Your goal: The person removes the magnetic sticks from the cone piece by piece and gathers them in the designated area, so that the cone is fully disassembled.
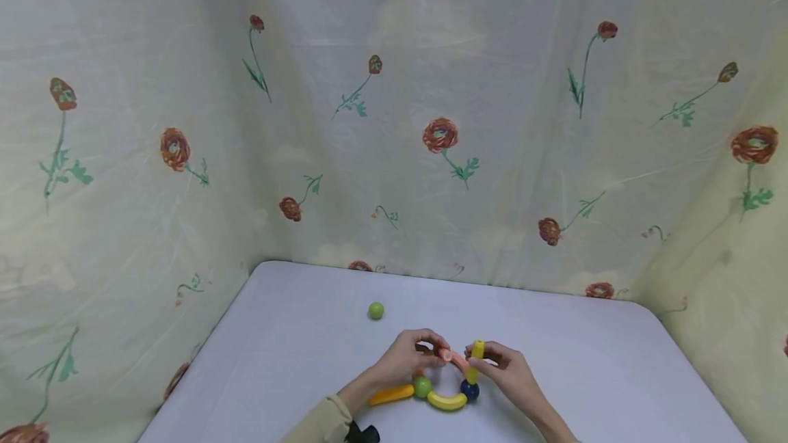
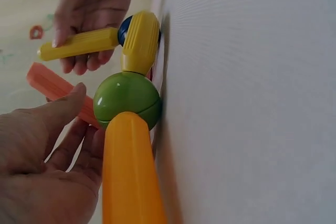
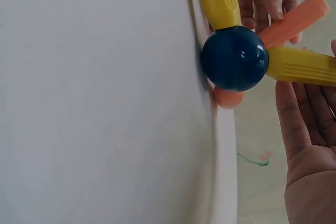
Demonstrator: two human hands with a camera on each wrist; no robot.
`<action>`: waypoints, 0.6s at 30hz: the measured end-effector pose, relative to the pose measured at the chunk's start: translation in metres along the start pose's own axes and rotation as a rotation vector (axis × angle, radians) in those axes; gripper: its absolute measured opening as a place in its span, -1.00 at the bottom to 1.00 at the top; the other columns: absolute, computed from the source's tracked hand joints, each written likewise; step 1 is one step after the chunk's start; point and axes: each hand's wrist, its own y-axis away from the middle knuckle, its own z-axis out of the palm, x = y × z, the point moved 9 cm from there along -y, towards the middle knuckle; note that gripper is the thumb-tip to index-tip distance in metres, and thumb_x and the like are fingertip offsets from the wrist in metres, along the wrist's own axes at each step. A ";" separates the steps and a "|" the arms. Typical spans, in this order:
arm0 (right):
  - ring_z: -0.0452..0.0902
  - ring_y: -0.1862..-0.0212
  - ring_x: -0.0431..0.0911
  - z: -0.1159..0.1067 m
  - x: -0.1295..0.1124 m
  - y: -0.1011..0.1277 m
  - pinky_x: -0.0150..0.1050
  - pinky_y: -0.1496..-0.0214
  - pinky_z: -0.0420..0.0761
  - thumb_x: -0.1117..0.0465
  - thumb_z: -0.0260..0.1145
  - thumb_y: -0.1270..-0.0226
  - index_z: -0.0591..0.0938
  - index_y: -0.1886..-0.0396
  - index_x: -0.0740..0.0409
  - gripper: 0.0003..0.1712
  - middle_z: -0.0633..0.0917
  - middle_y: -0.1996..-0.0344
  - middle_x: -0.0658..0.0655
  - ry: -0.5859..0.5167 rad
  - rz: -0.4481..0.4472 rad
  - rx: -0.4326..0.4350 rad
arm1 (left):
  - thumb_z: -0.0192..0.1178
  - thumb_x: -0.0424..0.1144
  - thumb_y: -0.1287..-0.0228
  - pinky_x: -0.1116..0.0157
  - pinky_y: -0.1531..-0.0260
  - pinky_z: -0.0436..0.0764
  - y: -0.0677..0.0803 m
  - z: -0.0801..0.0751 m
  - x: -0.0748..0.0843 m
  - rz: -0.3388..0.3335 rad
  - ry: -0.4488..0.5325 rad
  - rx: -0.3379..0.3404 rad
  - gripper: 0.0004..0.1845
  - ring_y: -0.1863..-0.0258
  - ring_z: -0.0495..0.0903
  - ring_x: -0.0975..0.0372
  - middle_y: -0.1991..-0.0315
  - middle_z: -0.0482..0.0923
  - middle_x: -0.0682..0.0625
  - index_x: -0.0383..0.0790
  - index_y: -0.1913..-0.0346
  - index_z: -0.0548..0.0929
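My left hand [image 1: 411, 355] pinches a straight coral rod [image 2: 55, 82] between thumb and fingers; it sticks up beside a green ball [image 2: 123, 98]. A straight yellow rod [image 1: 478, 351] stands upright on a dark blue ball [image 3: 234, 59], and my right hand [image 1: 506, 371] grips it. On the table, a curved yellow piece [image 1: 447, 402] joins the green ball to the blue one. An orange rod [image 1: 392, 395] runs out leftward from the green ball. Behind, a curved coral piece [image 1: 459, 362] lies partly hidden by the hands and rods.
A loose green ball [image 1: 376, 310] sits farther back on the white table [image 1: 295, 333]. Flower-printed cloth [image 1: 394, 169] hangs behind the table and at both sides. Something black [image 1: 363, 433] shows beside the left sleeve.
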 end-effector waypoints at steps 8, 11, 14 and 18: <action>0.58 0.07 -0.20 -0.016 0.007 0.009 -0.41 0.09 0.61 0.06 0.42 -0.19 0.69 0.08 0.13 -0.65 0.71 0.11 0.10 0.048 0.044 0.008 | 0.35 -0.35 -0.16 0.43 0.14 0.56 0.011 0.013 0.017 0.141 -0.266 -0.116 -0.78 0.17 0.52 0.31 0.17 0.59 0.28 -0.03 0.14 0.68; 0.58 0.09 -0.22 -0.022 0.009 0.012 -0.40 0.10 0.62 0.06 0.39 -0.23 0.66 0.05 0.20 -0.62 0.70 0.06 0.19 0.054 0.033 -0.046 | 0.35 -0.36 -0.16 0.40 0.12 0.55 0.016 0.018 0.021 0.186 -0.375 -0.155 -0.77 0.19 0.50 0.32 0.21 0.57 0.31 -0.03 0.14 0.69; 0.60 0.13 -0.20 -0.026 0.011 0.014 -0.32 0.08 0.65 0.08 0.38 -0.25 0.62 0.02 0.30 -0.57 0.66 0.03 0.29 0.053 0.022 -0.130 | 0.31 -0.32 -0.22 0.39 0.01 0.53 0.020 0.022 0.020 0.181 -0.448 -0.187 -0.80 0.09 0.49 0.41 0.14 0.57 0.33 0.03 0.14 0.69; 0.59 0.21 -0.17 -0.034 0.016 0.014 -0.29 0.16 0.65 0.05 0.40 -0.22 0.61 0.03 0.33 -0.52 0.64 0.11 0.22 0.106 0.028 -0.218 | 0.32 -0.16 -0.22 0.39 -0.02 0.50 0.023 0.022 0.015 0.120 -0.469 -0.181 -0.85 0.01 0.46 0.45 0.05 0.54 0.34 0.10 0.15 0.71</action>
